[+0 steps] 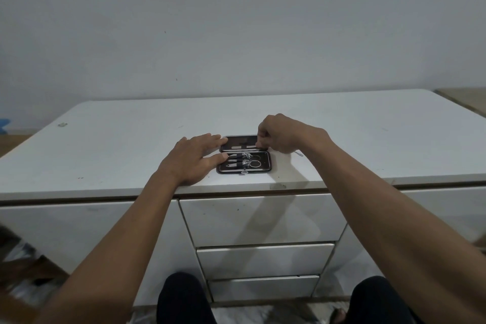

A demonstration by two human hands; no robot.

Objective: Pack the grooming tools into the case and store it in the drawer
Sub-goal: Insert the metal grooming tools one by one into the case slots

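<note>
Open grooming case [244, 154] on the white table [105, 150], a hand at each side.

The dark, metal-rimmed case lies flat near the table's front edge, above the shut drawers [263, 218]. Its near half holds clippers and small scissors [252, 161] under a strap; the far half holds a slim tool. No writing is legible. The left hand [193, 159] lies flat, fingers spread, touching the case's left edge. The right hand [284, 134] has fingers curled, pinching at the far half's right end; what they hold cannot be told.

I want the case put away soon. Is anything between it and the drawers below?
No object blocks the way, but the case lies open on the cabinet top, and the drawers below are all shut, so one must be opened first.
</note>
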